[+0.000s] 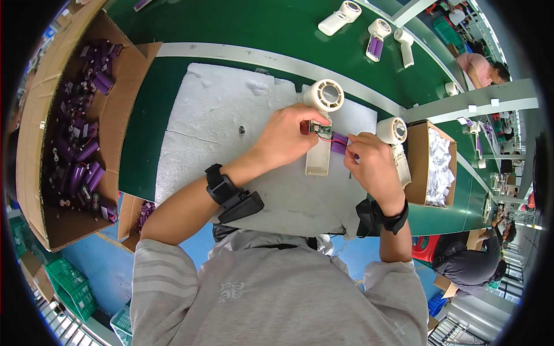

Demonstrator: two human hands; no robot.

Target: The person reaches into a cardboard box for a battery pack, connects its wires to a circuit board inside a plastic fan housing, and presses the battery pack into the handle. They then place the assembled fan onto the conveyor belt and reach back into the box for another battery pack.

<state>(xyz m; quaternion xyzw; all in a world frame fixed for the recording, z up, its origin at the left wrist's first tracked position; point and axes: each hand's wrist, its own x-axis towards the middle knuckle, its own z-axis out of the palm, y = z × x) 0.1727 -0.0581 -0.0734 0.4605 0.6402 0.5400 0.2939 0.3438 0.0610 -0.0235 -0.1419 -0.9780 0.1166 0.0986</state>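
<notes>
A cream handheld fan [318, 157] lies on the white foam sheet [202, 115], its round head away from me and its handle opened up. At the handle's neck, my left hand [290, 136] pinches a small green circuit board [321, 128]. My right hand [374, 162] grips a purple battery pack [339, 143] just right of the handle. Thin red and dark wires run between board and pack. Close by my right hand lies a second cream fan [392, 131], partly hidden behind that hand.
A cardboard box [131, 86] full of purple battery packs stands at left. On the right is a smaller box [425, 164] holding white slips. Several fans [376, 40] lie on the green belt [242, 26] beyond the pale rail [231, 53]. Other people work at far right.
</notes>
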